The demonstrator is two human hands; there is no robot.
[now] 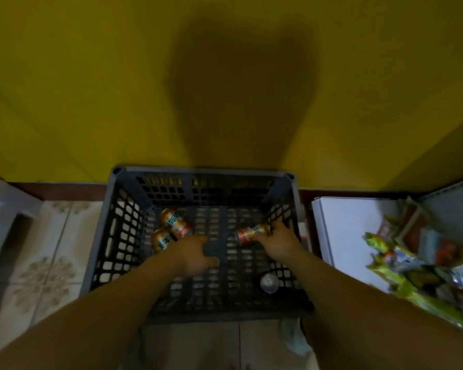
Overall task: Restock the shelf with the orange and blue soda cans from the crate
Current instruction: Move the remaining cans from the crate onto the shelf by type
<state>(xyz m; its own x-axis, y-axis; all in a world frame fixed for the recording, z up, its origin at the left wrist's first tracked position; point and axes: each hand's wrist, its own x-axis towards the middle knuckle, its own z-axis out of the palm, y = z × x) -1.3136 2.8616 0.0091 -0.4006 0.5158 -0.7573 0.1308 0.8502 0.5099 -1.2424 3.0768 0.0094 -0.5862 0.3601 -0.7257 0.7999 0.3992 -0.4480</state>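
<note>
A dark grey lattice crate (203, 174) stands on the floor against a yellow wall. Two orange soda cans lie on their sides at its left: one (175, 222) farther back, the other (161, 240) nearer. My left hand (195, 253) is down inside the crate just right of them, fingers apart, holding nothing. A third orange can (247, 234) lies at the right, and my right hand (278, 240) has its fingers on it. One more can (269, 281) stands upright near the front right, only its silver top showing.
A white shelf surface (350, 231) is to the right of the crate, with green and silver snack packets (412, 268) at the far right. A grey unit (3, 236) stands at the left on the patterned tile floor (51, 263).
</note>
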